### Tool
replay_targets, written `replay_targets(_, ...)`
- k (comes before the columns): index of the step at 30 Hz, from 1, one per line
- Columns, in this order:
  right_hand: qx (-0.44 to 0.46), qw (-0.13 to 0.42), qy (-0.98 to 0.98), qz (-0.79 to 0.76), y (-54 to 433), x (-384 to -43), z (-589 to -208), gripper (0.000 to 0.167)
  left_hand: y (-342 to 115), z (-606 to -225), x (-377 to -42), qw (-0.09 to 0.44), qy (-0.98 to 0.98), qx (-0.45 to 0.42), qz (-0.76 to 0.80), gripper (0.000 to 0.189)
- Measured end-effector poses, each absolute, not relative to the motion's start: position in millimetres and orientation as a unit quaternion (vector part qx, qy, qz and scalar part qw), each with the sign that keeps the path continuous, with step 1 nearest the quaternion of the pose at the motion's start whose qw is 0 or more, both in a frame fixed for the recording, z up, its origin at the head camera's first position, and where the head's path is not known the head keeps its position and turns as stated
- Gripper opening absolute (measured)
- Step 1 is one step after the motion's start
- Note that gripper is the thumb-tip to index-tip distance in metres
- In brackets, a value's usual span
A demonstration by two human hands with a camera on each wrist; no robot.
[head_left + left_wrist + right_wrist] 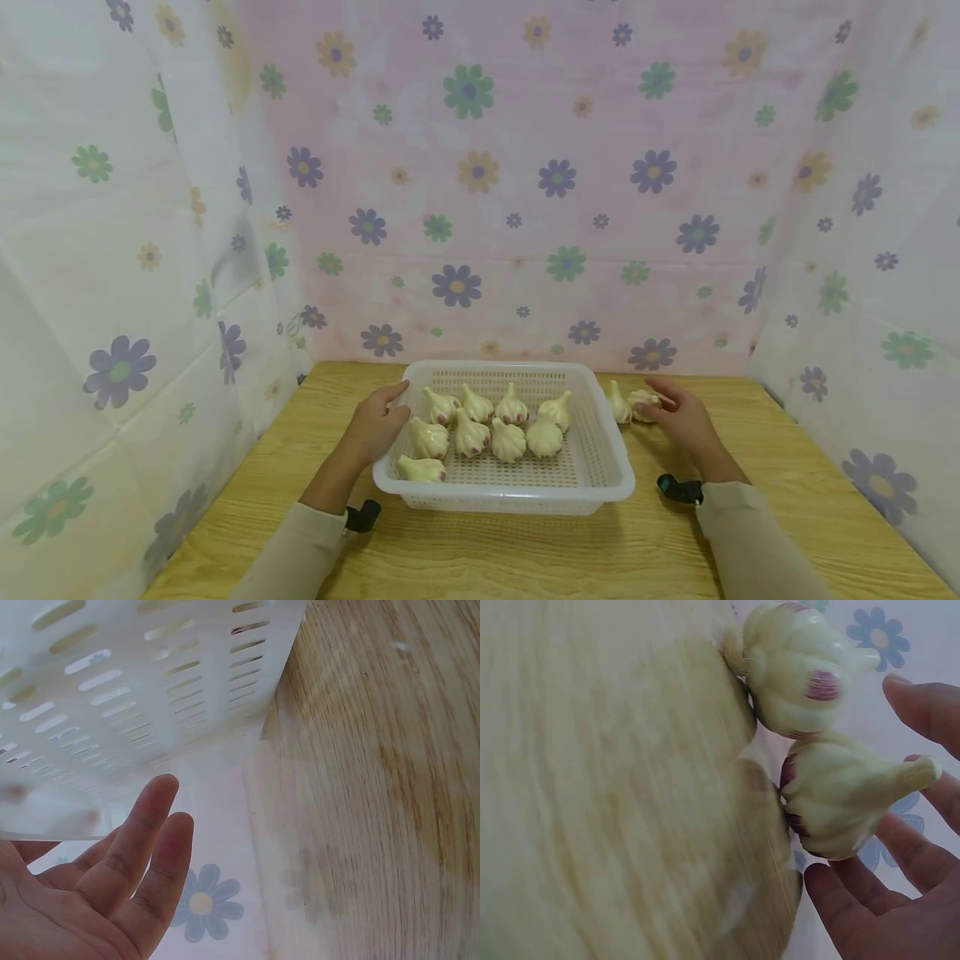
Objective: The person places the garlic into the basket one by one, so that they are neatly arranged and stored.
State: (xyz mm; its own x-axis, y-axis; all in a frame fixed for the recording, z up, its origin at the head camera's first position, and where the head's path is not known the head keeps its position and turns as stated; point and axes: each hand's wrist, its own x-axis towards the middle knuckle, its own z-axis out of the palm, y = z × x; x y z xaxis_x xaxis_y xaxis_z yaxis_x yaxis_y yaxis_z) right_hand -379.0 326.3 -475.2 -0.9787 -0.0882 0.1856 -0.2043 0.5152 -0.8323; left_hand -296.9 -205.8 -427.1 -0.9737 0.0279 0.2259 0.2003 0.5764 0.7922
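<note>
A white slotted plastic basket [504, 492] holds several garlic bulbs [508, 442] with purplish marks near their roots. At its left rim is my left hand [378, 427], thumb and forefinger resting on the edge. In the left wrist view, the other fingers [154, 859] extend loosely below the rim. Two more garlic bulbs [840, 799] stand side by side on the table, just right of the basket. Around the nearer one my right hand [684, 417] is spread, thumb apart from the bulb. Some fingertips pass behind that bulb, so whether they touch it is hidden.
The wood-grain table [465, 554] carries the basket near its middle. Flower-print cloth [517, 192] hangs behind the table and along both sides. A black wrist camera [678, 489] is worn on each forearm.
</note>
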Motion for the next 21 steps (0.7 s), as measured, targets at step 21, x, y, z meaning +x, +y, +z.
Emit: replay_targets(21,0.069,0.083,-0.892,0.439,319.4,-373.7,-477.0,0.062,-206.5,-427.1,-295.0,0.086,-0.877,-0.070,-0.467,0.058)
